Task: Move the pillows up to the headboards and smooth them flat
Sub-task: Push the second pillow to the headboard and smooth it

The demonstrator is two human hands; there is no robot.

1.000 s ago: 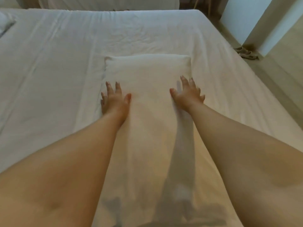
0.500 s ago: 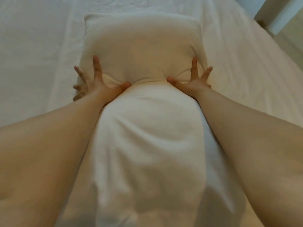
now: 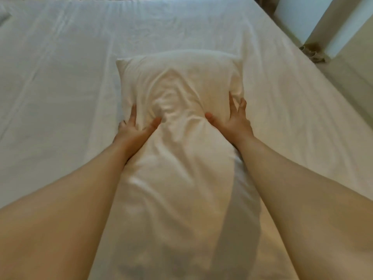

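Here a long, soft, cream-white pillow (image 3: 179,138) lies lengthwise on the wide white bed sheet (image 3: 60,81), a bit right of the middle of the bed. The person leans over it with both bare arms stretched out.

The left hand (image 3: 134,128) squeezes the left side of the pillow, with the thumb on top and the fingers curled down the edge. The right hand (image 3: 232,120) does the same on the right side, fingers a little spread. Both hands pinch the pillow at its middle, so it looks narrow there and puffs out fat at the far end. The cloth bunches into wrinkles between the two thumbs.

I think the hands hold it by both sides so it can be pushed or lifted without flopping over. I cannot see a headboard in this view.

The pillow is not flat yet. A small bit of another white pillow (image 3: 4,15) peeks in at the far left corner. Some sandals (image 3: 311,52) sit on the floor beside the bed.
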